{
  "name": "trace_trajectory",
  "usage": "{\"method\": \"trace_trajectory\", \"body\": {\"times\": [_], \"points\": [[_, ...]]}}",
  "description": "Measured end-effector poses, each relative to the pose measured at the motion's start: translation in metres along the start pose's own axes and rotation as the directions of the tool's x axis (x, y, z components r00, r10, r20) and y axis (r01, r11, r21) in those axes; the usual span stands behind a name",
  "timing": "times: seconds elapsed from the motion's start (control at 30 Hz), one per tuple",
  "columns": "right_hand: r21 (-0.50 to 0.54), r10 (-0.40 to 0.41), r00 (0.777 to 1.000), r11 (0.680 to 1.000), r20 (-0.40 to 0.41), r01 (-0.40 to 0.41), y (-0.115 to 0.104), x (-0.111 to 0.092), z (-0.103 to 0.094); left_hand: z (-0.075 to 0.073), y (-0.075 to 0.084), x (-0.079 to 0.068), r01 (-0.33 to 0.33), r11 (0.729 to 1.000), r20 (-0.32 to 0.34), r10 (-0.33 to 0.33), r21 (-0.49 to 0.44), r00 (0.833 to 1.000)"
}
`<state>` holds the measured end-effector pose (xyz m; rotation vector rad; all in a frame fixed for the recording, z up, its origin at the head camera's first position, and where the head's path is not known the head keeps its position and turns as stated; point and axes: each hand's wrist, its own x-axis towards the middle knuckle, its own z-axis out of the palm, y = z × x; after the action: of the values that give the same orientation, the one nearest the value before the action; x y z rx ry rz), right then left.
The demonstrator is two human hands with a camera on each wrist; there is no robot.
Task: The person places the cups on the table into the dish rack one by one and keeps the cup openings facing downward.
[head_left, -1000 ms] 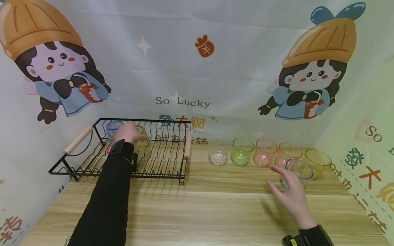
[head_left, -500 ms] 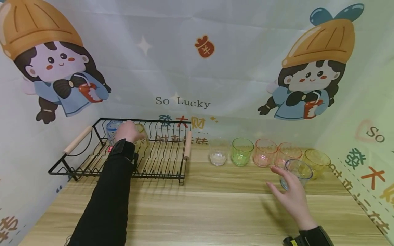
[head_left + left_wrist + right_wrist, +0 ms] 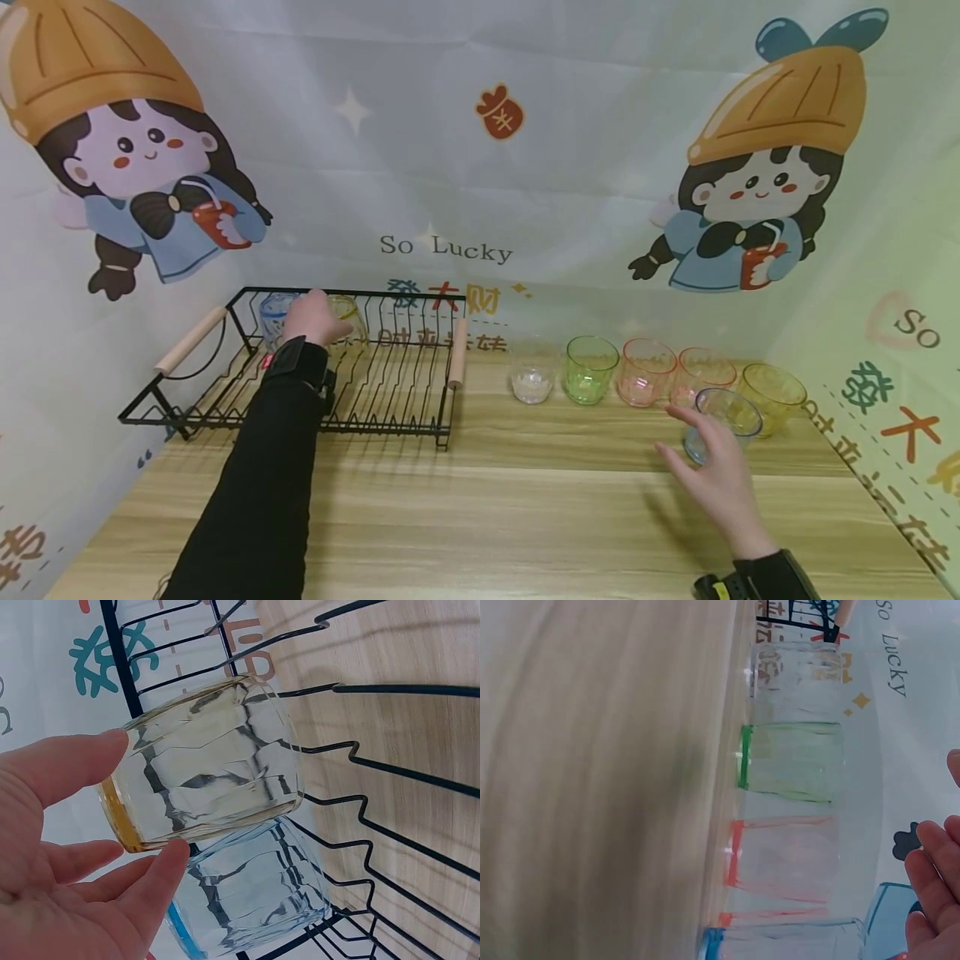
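The left hand (image 3: 311,319) reached over the yellow-tinted transparent faceted glass (image 3: 217,765), which stood upside down in the black wire rack with wooden handles (image 3: 386,431), its narrower amber end uppermost. Thumb and fingers were spread on opposite sides of that end, the fingertips against it; whether they pinched or merely touched it could not be told. A blue-tinted transparent glass (image 3: 259,892) stood just beside it in the rack.

The right hand (image 3: 716,479) had its thumb and fingers apart, holding nothing, near the blue-rimmed transparent glass (image 3: 731,412) on the wood-grain table (image 3: 487,525).

Compared with half a second earlier, the left hand covered slightly less of the yellow glass, and the right hand had drifted a little rightward; the glasses on the table had stayed put.

The printed pale backdrop (image 3: 427,192) read "So Lucky", with "發大财" beneath. A small red label (image 3: 266,361) at the rack was too small to read.
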<state>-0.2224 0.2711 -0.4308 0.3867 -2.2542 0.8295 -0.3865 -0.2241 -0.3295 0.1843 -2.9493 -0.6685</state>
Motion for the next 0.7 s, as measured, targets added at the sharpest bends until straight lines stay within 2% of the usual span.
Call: {"method": "trace_trajectory", "body": {"times": [0.27, 0.53, 0.7], "points": [[-0.039, -0.025, 0.999, 0.999, -0.048, 0.024, 0.003, 0.009, -0.01, -0.003, 0.002, 0.003, -0.023, 1.0, 0.012, 0.023, 0.014, 1.0], [-0.07, -0.024, 0.999, 0.997, -0.031, 0.021, 0.006, 0.013, -0.016, -0.008, 0.003, -0.003, -0.027, 1.0, 0.015, 0.027, -0.011, 1.0], [-0.105, -0.023, 1.0, 0.994, -0.021, 0.021, 0.011, 0.013, -0.017, -0.01, 0.003, -0.005, -0.054, 0.998, 0.003, 0.054, -0.012, 0.999]]}}
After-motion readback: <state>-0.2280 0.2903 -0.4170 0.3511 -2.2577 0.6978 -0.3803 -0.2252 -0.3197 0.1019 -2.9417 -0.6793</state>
